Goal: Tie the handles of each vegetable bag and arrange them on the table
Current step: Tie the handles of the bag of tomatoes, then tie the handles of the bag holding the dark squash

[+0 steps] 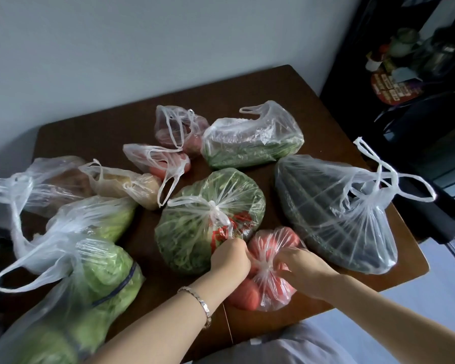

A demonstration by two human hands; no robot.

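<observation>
**Inspector:** Counter condition?

**Assistant:** Brown counter (95, 135), crowded through the middle. Bare wood runs along the far edge and at both far corners.

**Inspector:** Largest items?

**Assistant:** The dark ribbed-vegetable bag (326, 214) lies along the right edge, its handles knotted and reaching past that edge. The lettuce bag (97, 279) covers the near-left part, handles loose. The leafy greens bag (195, 232), knotted, sits at centre.

**Inspector:** Item under work?

**Assistant:** The tomato bag (271, 285) sits close to the near edge, between the leafy greens bag and the dark ribbed-vegetable bag. The left hand (230, 258) is clenched round one handle and the right hand (302, 269) pinches the other. The plastic is gathered tight between them.

**Inspector:** Smaller items?

**Assistant:** The potato bag (126, 185) and a small red-vegetable bag (155, 161) lie left of centre, handles untied.
</observation>
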